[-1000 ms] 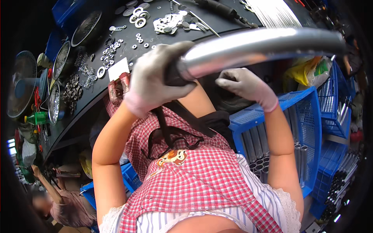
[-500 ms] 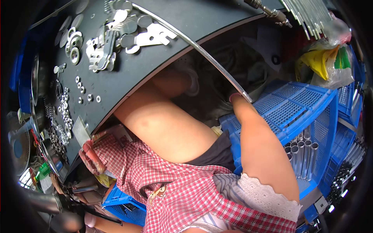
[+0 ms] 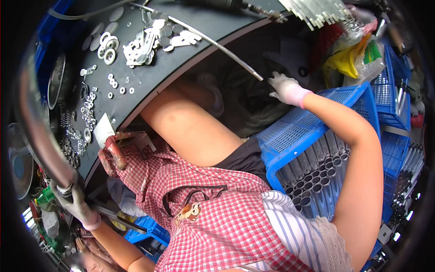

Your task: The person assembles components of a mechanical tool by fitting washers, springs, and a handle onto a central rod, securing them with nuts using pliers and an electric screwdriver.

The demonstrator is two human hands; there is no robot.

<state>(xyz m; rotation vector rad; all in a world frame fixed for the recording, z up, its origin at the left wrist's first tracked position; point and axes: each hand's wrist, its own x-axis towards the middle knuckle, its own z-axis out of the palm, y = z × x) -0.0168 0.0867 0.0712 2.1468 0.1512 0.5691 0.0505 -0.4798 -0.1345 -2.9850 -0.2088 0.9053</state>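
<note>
a dark surface (image 3: pixel 149 86) at far left carries white washers (image 3: pixel 108 45), small nuts (image 3: pixel 120 88) and a heap of flat metal brackets (image 3: pixel 145 41). a blue crate (image 3: pixel 317 131) of grey metal tubes (image 3: pixel 317 172) sits at right, with a yellow bag (image 3: pixel 344 63) beyond it and a bundle of thin rods (image 3: pixel 317 10) at the far edge.

- 1 view only is showing: the head camera, sitting on the person's head and looking steeply down along the body.
- It is facing the lap and the dark workbench (image 3: pixel 149 79) edge, very near both.
- The fisheye lens is bending the blue crate (image 3: pixel 312 131) and the bench toward the rim (corners are going black).
- Both forearms are entering from the lower edge.
</note>
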